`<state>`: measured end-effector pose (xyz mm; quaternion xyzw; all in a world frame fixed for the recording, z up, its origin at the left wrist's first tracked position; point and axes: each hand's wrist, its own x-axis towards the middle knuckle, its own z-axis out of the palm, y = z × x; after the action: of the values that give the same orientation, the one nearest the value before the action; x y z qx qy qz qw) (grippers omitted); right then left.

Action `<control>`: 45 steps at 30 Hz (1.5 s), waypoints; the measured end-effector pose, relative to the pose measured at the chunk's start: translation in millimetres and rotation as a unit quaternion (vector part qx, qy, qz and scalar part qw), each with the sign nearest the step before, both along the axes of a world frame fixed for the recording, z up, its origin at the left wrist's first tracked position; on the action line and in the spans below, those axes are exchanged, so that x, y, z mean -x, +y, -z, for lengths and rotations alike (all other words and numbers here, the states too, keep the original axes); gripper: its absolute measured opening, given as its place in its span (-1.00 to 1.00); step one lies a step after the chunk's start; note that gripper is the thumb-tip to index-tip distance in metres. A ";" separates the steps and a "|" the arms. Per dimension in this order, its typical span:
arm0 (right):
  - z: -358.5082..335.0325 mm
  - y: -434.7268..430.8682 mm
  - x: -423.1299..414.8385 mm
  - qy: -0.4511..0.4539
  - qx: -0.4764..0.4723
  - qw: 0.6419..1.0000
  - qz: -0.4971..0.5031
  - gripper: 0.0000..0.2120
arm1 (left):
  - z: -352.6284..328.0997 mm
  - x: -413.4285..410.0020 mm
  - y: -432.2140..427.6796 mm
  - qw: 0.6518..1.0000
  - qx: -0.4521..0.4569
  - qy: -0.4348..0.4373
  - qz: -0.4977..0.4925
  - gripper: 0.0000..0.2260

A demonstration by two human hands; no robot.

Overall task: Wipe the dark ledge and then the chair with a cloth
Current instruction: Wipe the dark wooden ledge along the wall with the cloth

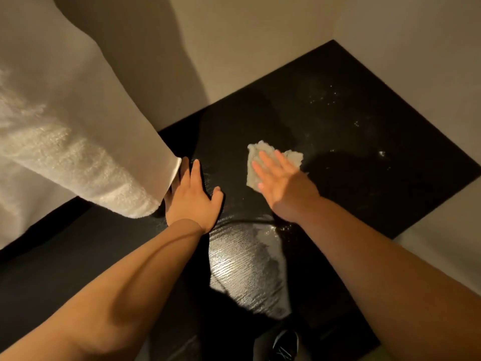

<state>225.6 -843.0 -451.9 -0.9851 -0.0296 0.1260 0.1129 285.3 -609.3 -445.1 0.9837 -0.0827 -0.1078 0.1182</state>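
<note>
The right hand [279, 178] lies flat, fingers spread, pressing a small crumpled off-white cloth [263, 162] onto the glossy black wood-grain ledge [351, 113]; the left hand [194, 196] rests open and empty on the ledge, its fingers against the hem of a hanging white terry towel [78, 142]; pale specks show beyond the cloth toward the corner; no chair is in view. Risk: the unclamped cloth may slip from under the palm on the slick surface; the towel may drop back over the wiped area.
</note>
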 end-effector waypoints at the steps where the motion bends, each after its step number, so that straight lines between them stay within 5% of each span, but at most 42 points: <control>1: -4.9 -1.1 -3.3 -0.017 -0.002 0.999 0.034 -0.40 | -2.0 1.1 -0.6 1.000 0.001 -0.001 0.000 -0.27; 4: -8.9 27.2 10.3 0.021 0.020 0.997 0.067 -0.45 | -7.7 4.1 -2.3 1.000 0.008 0.003 -0.004 -0.28; 10: -9.6 65.1 72.2 0.127 -0.010 0.985 -0.114 -0.36 | -9.5 7.6 -0.7 1.000 0.011 0.006 -0.008 -0.29; 12: -7.6 55.8 88.9 0.075 -0.002 0.987 -0.142 -0.38 | -8.1 9.3 1.0 1.000 0.011 -0.006 0.001 -0.32; 15: -4.0 25.7 84.3 0.004 0.038 0.998 -0.049 -0.36 | -4.8 19.7 4.2 1.000 0.002 -0.014 0.024 -0.36; 19: -8.8 23.9 83.8 0.017 0.031 0.997 0.062 -0.42 | -2.3 81.4 16.2 0.996 -0.037 -0.003 0.085 -0.34; 26: -1.0 54.4 158.3 0.033 0.001 0.994 -0.106 -0.35 | -0.5 143.5 31.2 0.993 -0.063 0.002 0.104 -0.35; 33: -13.5 33.5 159.3 0.008 0.021 0.998 0.062 -0.45 | 6.9 142.1 28.2 0.993 -0.054 -0.033 0.100 -0.37; 36: -4.9 82.9 193.7 -0.050 -0.013 0.999 0.009 -0.47 | 7.0 143.6 28.9 0.993 -0.053 -0.034 0.095 -0.37; 41: 7.9 54.0 191.0 0.001 0.035 0.988 -0.150 -0.40 | 5.6 142.2 28.2 0.993 -0.048 -0.035 0.098 -0.38; 45: -1.6 16.1 186.4 0.023 0.074 0.995 0.061 -0.29 | 9.0 141.9 30.0 0.993 -0.051 -0.040 0.100 -0.37</control>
<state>39.3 -826.9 -450.3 -0.9875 0.0425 0.1438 0.0479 143.4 -579.3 -454.1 0.9788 -0.1794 -0.0837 0.0527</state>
